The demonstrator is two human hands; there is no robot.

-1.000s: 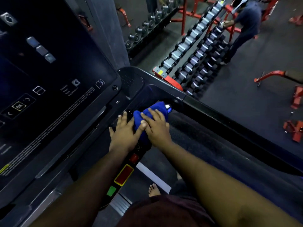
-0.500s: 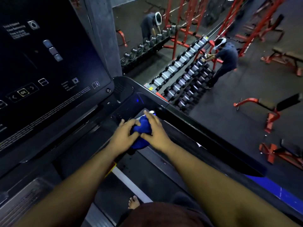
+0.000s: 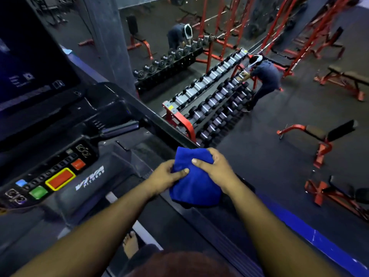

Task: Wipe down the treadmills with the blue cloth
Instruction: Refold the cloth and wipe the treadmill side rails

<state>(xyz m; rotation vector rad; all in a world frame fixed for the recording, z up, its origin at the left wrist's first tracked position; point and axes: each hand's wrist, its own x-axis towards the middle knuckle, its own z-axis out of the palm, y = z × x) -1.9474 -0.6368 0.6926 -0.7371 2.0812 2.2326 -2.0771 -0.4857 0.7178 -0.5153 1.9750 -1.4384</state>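
My left hand point(image 3: 163, 176) and right hand point(image 3: 216, 168) pinch the soft bunched blue cloth point(image 3: 194, 186); my fingers point(image 3: 199, 160) curl over its top edge, above the treadmill point(image 3: 89, 176) rail.

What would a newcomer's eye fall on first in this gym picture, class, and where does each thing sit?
First the bright blue cloth, bunched low at the centre and gripped by the left hand and right hand over the treadmill's side rail. Next the red button with the yellow border on the console at lower left. Then the red dumbbell rack beyond the rail, where a person bends.
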